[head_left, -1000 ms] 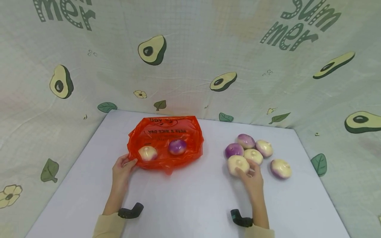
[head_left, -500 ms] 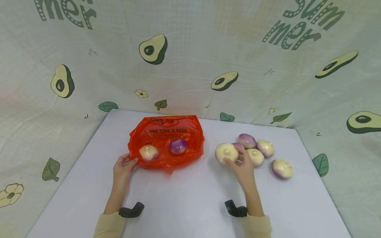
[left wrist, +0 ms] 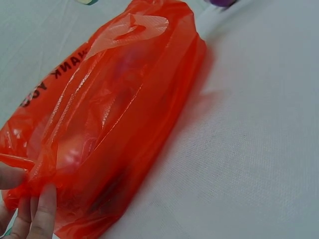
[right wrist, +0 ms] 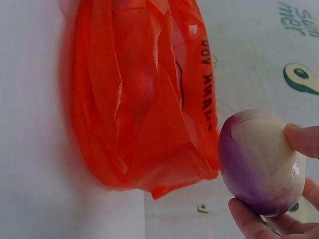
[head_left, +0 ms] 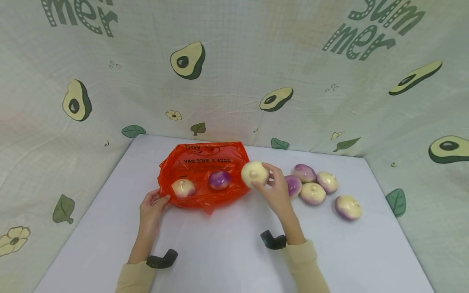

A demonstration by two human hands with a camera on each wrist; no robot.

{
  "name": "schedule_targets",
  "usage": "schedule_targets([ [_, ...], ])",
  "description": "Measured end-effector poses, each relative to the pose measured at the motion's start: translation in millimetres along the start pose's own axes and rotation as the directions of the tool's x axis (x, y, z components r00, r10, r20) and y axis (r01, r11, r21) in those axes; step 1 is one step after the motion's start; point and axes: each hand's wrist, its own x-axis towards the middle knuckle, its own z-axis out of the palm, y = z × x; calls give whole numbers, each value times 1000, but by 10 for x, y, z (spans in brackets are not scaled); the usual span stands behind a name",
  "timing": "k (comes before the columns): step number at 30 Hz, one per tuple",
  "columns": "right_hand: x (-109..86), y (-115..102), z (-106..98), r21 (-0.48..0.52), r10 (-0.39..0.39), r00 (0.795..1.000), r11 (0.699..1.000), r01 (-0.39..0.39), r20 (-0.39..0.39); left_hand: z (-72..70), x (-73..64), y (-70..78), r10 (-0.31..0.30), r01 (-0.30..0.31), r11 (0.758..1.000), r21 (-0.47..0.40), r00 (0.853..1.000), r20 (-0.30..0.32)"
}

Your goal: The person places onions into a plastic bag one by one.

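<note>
A red plastic bag [head_left: 205,162] lies open on the table, with a pale turnip [head_left: 183,188] and a purple turnip [head_left: 219,180] inside. At its near left corner my left hand [head_left: 151,207] pinches the rim; in the left wrist view the thumb and fingers [left wrist: 44,214] have the thin plastic between them. My right hand [head_left: 275,189] grips a white-and-purple turnip [head_left: 254,174] above the table, at the bag's right edge. The right wrist view shows this held turnip [right wrist: 259,162] with thumb on one side and fingers on the other, beside the bag [right wrist: 139,99].
On the right of the white table [head_left: 234,252] sit several more turnips: a purple one [head_left: 293,186], pale ones [head_left: 313,193] in a cluster, and a single turnip [head_left: 348,207] apart from them. A cloth [head_left: 227,61] printed with avocados hangs behind and at the sides.
My right hand has lifted the white-and-purple turnip off the cluster and carried it left to the bag's right edge. The left hand has stayed at the bag's corner.
</note>
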Motion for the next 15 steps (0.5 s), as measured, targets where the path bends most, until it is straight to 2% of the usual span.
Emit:
schedule_targets([
  [6, 100, -85, 198, -37, -55, 998, 998, 56, 43, 7, -9, 20, -20, 20, 1000, 13, 1000, -7],
  [12, 193, -133, 342, -43, -68, 992, 996, 73, 104, 3, -2, 38, -43, 43, 998, 37, 999, -15],
  [15, 246, -141, 398, -80, -97, 987, 991, 107, 125, -3, -4, 40, -47, 48, 997, 55, 999, -13],
])
